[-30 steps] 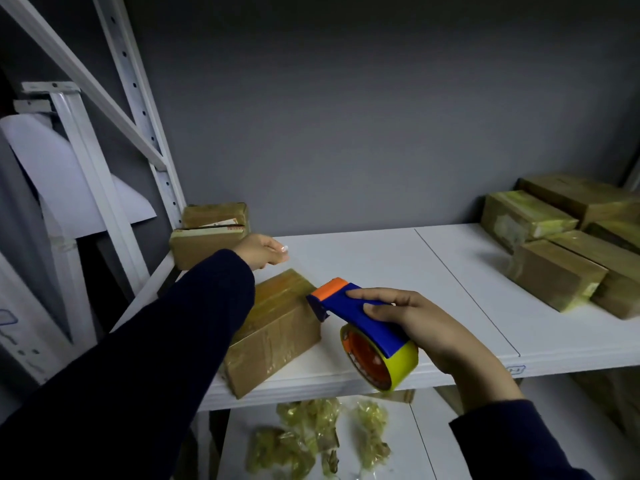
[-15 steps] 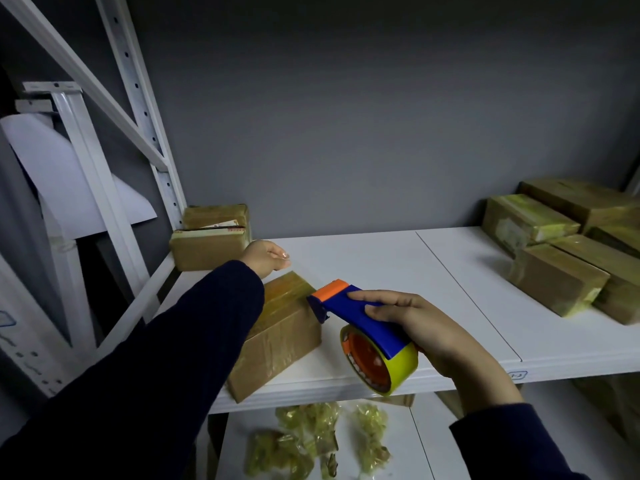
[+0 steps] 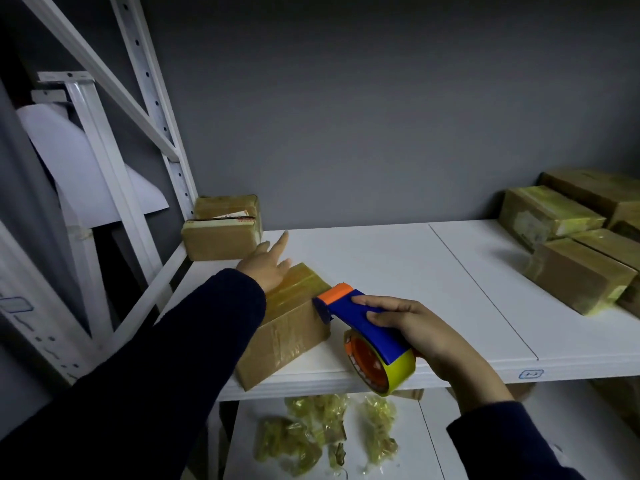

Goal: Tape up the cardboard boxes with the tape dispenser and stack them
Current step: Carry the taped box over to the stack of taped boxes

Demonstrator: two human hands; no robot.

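box (image 3: 287, 327) on shelf (image 3: 381, 271) looks taped. left hand (image 3: 266, 268), fingers spread, at its far end; right hand (image 3: 422, 327) grips dispenser (image 3: 360, 317). stacking on rear pile (image 3: 221, 223) remains.

Blue with an orange tip on the tape dispenser (image 3: 360, 320); yellow around an orange core on its tape roll (image 3: 401, 371). Brown under glossy yellowish tape on the centre cardboard box (image 3: 287, 334) and the boxes (image 3: 575, 282) at right. White on the shelf (image 3: 398, 258), grey on the wall (image 3: 381, 98).
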